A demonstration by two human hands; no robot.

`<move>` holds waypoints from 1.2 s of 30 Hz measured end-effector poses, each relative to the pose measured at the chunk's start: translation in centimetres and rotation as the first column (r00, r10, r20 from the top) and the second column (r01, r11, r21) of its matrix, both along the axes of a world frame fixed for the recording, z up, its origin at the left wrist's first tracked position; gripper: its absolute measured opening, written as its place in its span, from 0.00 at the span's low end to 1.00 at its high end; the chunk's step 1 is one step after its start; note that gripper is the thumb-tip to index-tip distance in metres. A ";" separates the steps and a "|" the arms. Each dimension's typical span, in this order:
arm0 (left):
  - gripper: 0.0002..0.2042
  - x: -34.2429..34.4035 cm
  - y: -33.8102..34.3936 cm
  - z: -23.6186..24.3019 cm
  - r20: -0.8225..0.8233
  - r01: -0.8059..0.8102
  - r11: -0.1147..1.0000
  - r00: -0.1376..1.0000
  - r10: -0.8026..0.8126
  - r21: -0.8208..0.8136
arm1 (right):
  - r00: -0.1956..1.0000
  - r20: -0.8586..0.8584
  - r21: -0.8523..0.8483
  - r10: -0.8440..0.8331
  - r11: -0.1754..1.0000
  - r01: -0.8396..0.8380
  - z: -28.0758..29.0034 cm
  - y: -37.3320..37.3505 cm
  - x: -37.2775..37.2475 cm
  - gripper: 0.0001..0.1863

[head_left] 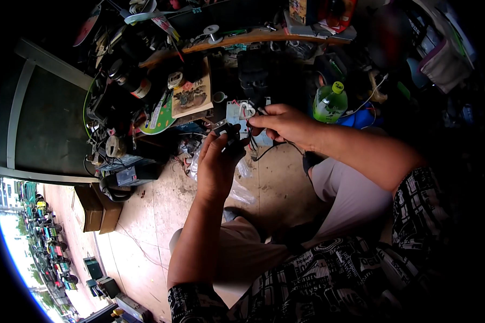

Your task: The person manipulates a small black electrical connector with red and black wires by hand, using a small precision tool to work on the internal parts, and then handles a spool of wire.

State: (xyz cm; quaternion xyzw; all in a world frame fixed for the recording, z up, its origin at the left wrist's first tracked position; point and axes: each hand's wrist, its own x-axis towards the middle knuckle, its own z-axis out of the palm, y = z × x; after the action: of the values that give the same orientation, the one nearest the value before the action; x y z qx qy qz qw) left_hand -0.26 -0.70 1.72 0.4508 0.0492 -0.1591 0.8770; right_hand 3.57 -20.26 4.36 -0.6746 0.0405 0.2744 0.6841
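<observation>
In the middle of the head view, my left hand [216, 164] is raised with its fingers closed round a small black device [233, 134]. Part of that device is lost in shadow and behind the fingers. Just right of it, my right hand [288, 125] is closed in a pinch on a thin dark cable, whose loop [270, 150] hangs below the fingers. A short dark tip pokes out above the right thumb; its kind is too small to tell. White wire [246, 110] shows beside the right fingertips, in front of a pale blue panel [264, 139].
A cluttered workbench with a wooden shelf edge [242, 42] lies ahead. A green bottle [331, 102] stands right, near the right forearm. A book [193, 96] rests left of centre. Clear plastic bags [241, 192] lie on the floor, and cardboard boxes [99, 207] stand left.
</observation>
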 end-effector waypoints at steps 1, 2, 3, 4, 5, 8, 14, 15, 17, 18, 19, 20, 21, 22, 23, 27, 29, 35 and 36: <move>0.17 0.0 0.0 0.0 0.001 0.001 1.000 1.000 -0.001 0.000 | 1.000 0.005 0.001 -0.001 1.000 0.001 0.0 0.0 0.0 0.11; 0.17 0.0 0.1 0.1 0.005 -0.001 1.000 1.000 0.001 0.020 | 1.000 0.009 0.003 -0.003 1.000 0.003 0.1 0.0 0.0 0.11; 0.17 -0.1 0.2 0.1 0.006 -0.005 0.999 1.000 0.005 0.041 | 1.000 0.008 0.003 -0.001 1.000 0.001 0.1 0.1 0.0 0.11; 0.17 -0.1 0.2 0.2 0.005 -0.007 0.999 1.000 0.007 0.042 | 1.000 0.008 -0.006 0.001 1.000 0.000 0.1 0.1 0.0 0.11; 0.15 -0.2 0.1 0.3 -0.012 -0.019 1.000 1.000 0.020 0.020 | 1.000 0.007 -0.015 0.003 1.000 -0.003 0.0 0.2 0.0 0.10; 0.14 -0.1 0.1 0.2 -0.048 -0.026 1.000 0.999 0.025 -0.013 | 1.000 0.004 -0.015 0.002 1.000 -0.002 -0.1 0.0 0.0 0.10; 0.17 0.0 0.2 0.0 -0.065 0.011 0.997 0.998 -0.016 -0.071 | 1.000 0.003 -0.018 0.013 1.000 -0.013 -0.1 0.0 0.1 0.11; 0.18 0.0 0.2 -0.1 -0.051 0.036 0.997 0.998 -0.039 -0.072 | 1.000 0.002 -0.018 0.014 1.000 -0.014 -0.1 0.0 0.1 0.11; 0.19 -0.1 0.2 -0.1 -0.051 0.036 0.996 0.998 -0.040 -0.078 | 1.000 0.003 -0.020 0.019 1.000 -0.019 -0.1 0.1 0.1 0.11; 0.19 -0.1 0.2 0.0 -0.048 0.040 0.995 0.998 -0.045 -0.086 | 1.000 0.004 -0.021 0.018 1.000 -0.018 -0.1 0.0 0.1 0.11; 0.19 -0.1 0.1 0.1 -0.047 0.041 0.995 0.998 -0.046 -0.087 | 1.000 0.006 -0.018 0.019 1.000 -0.019 -0.2 -0.1 0.2 0.11; 0.18 -0.1 0.0 0.2 -0.059 0.040 0.995 0.997 -0.046 -0.094 | 1.000 0.008 -0.014 0.020 1.000 -0.020 -0.3 -0.1 0.2 0.11; 0.18 -0.1 0.0 0.3 -0.073 0.037 0.994 0.996 -0.045 -0.100 | 1.000 0.007 -0.014 0.021 1.000 -0.020 -0.2 -0.1 0.2 0.11; 0.18 -0.1 0.1 0.2 -0.073 0.037 0.994 0.996 -0.044 -0.100 | 1.000 0.004 -0.022 0.018 1.000 -0.018 0.0 0.0 0.1 0.11; 0.17 0.0 0.3 -0.1 -0.076 0.031 0.997 0.996 -0.036 -0.064 | 1.000 0.001 -0.030 0.016 0.999 -0.016 0.1 0.0 0.1 0.11; 0.13 -0.1 0.1 -0.2 -0.095 -0.011 0.998 0.995 0.006 -0.058 | 1.000 0.005 -0.016 0.017 1.000 -0.017 -0.2 0.0 0.1 0.11; 0.11 0.0 -0.1 -0.1 -0.109 -0.055 0.997 0.993 0.048 -0.059 | 1.000 0.009 -0.016 0.016 1.000 -0.016 -0.2 -0.1 0.2 0.11; 0.12 0.1 0.2 0.1 -0.140 -0.064 0.979 0.989 0.036 -0.195 | 0.996 0.082 -0.064 0.031 0.998 -0.026 0.1 0.0 0.1 0.12; 0.12 0.0 0.2 0.2 -0.157 -0.072 0.975 0.987 0.039 -0.209 | 0.996 0.081 -0.065 0.031 0.998 -0.025 0.2 -0.1 0.1 0.12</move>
State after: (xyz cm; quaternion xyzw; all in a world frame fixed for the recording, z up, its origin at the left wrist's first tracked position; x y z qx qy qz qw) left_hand -0.23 -0.52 1.95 0.3385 0.1111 -0.1729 0.9182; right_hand 3.63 -20.31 4.52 -0.7074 0.0116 0.2545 0.6593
